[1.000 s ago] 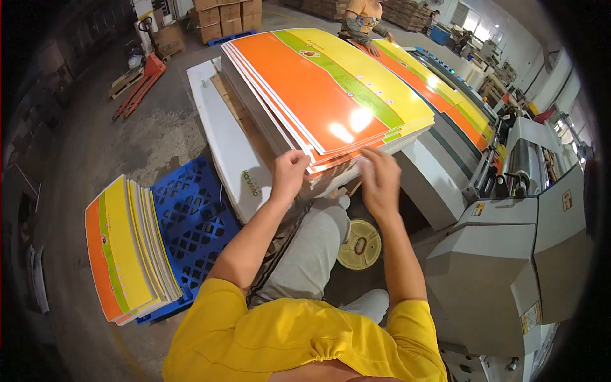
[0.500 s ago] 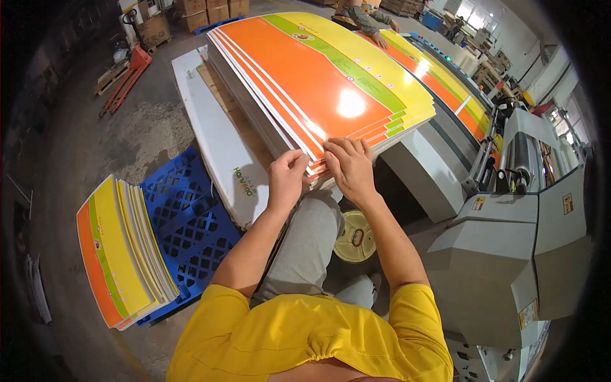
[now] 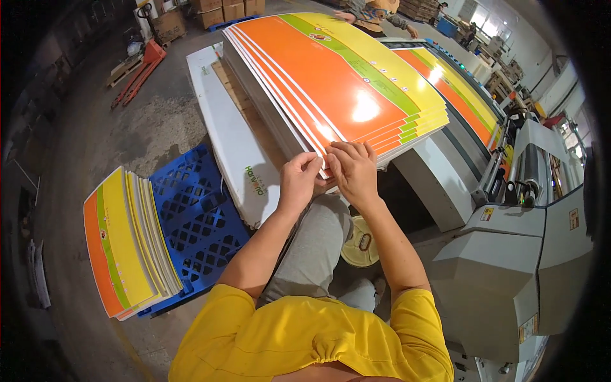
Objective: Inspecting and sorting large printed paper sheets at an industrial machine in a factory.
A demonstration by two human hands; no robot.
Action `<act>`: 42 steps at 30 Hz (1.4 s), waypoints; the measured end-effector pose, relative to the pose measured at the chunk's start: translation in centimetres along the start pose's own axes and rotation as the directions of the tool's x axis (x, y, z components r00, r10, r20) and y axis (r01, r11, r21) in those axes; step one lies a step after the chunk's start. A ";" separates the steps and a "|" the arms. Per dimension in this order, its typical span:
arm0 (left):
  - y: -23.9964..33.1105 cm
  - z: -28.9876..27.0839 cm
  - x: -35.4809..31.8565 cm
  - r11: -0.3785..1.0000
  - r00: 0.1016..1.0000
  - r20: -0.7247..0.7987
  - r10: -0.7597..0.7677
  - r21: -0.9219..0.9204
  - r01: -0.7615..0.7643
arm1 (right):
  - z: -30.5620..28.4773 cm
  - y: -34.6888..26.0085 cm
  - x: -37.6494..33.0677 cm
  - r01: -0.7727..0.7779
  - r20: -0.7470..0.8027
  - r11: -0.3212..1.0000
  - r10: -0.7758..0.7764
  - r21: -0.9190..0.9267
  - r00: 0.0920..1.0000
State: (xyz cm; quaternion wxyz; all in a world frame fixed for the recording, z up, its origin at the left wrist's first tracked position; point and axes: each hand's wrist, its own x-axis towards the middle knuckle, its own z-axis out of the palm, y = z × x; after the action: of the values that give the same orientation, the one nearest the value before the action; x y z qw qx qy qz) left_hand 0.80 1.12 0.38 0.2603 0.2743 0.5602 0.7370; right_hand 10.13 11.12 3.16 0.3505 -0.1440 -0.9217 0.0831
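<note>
A tall stack of glossy printed sheets point(image 3: 305, 70) in orange, green and yellow rises in front of me, its top sheets slightly fanned along the near and left edges. At the near left corner my left hand point(image 3: 300, 181) is closed, thumb and fingers pinching a sheet's corner. Right beside it, my right hand point(image 3: 353, 173) has its fingers bent over the near edge of the top sheets, thumb toward the left hand, gripping there. The fingertips of both hands almost meet. How many sheets lie between them cannot be seen.
A blue plastic pallet point(image 3: 197, 216) at left carries a smaller pile of printed sheets point(image 3: 124, 242). A grey machine point(image 3: 490, 274) stands right, with another printed sheet point(image 3: 445, 83) on its bed. A co-worker point(image 3: 375, 16) is beyond the stack. A round lidded bucket point(image 3: 363, 245) sits near my legs.
The co-worker's hands have left the sheet on the machine bed; one is now by the stack's far edge. My view has shifted slightly. My hands keep their hold at the corner.
</note>
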 end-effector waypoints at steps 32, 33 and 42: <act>-0.5 -1.2 -0.5 0.906 0.996 -0.032 -0.083 -0.419 0.062 | -1.4 -2.7 0.8 -0.071 0.075 0.997 0.072 -0.021 0.995; -0.4 -1.4 -0.4 0.888 0.998 -0.002 -0.060 -0.457 0.053 | -1.5 -2.6 1.0 -0.058 0.113 0.998 0.061 -0.033 0.992; 0.1 -1.4 0.4 0.912 0.985 0.099 -0.140 -0.375 0.167 | -1.9 -0.4 3.2 -0.462 0.398 0.796 0.306 0.391 0.865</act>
State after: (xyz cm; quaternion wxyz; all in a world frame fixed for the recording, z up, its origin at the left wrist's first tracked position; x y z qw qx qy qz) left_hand -0.46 0.37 0.16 0.3852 0.1991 0.4164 0.7991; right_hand 9.03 11.93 6.65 0.1987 -0.2250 -0.8670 0.3977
